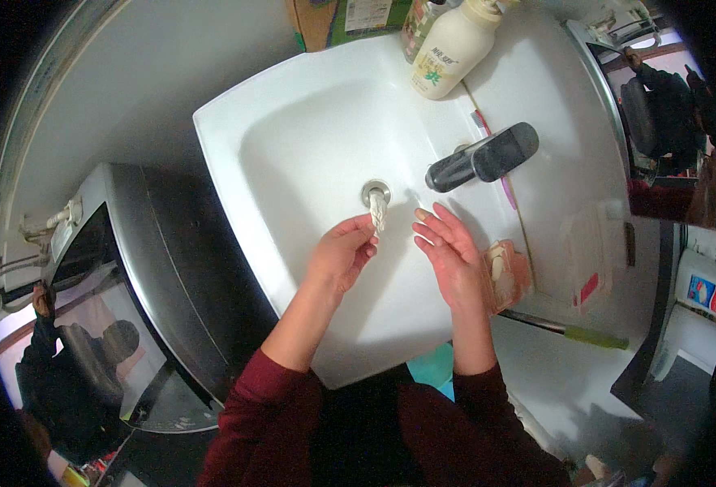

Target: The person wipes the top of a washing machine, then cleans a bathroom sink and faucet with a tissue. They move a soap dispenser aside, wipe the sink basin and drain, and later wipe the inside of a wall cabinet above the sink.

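Between the thumb and fingers of my left hand [344,251] hangs a small crumpled off-white piece [379,214], perhaps cloth or tissue. Its far end overlaps the round metal drain [375,190] of the white washbasin [272,159]. To the right, my right hand [449,255] is over the basin with its palm turned up, fingers apart, holding nothing. A black faucet [482,159] stands on the basin's right ledge, beyond my right hand. Close beside that hand's wrist lies a pink soap dish [507,277] with pieces of soap.
A cream pump bottle [452,52] and another bottle [417,27] stand at the basin's far corner, near a cardboard box [314,23]. A toothbrush [507,192] lies behind the faucet. Left is a dark-topped washing machine [169,243]; a green-ended handle [595,336] lies lower right.
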Tool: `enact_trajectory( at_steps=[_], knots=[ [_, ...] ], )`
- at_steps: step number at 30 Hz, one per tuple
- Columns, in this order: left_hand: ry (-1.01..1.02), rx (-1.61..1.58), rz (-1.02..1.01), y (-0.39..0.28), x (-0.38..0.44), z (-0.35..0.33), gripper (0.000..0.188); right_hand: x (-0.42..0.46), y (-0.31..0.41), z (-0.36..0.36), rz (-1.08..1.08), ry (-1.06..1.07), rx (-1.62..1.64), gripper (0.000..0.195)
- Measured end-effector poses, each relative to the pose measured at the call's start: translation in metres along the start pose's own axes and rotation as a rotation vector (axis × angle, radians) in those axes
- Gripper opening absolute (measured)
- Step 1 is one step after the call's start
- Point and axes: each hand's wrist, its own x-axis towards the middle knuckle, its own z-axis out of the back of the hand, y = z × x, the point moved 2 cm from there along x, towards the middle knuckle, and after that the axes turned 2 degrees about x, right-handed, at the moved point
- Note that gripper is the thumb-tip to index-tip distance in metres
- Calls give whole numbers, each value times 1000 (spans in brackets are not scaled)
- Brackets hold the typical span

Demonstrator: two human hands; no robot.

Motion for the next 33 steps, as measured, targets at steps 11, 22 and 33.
enact_trajectory(
  at_steps=[11, 22, 33],
  knots=[
    [-284, 363, -127, 44, -104, 16, 19, -45, -57, -39, 50, 195, -574, 20],
    [-297, 1174, -564, 28, -154, 15, 21, 38, -50, -22, 658, 247, -1566, 9],
    [-253, 1410, -817, 35, -164, 48, 23, 70, -96, 19, 501, 231, -1707, 9]
  ],
)
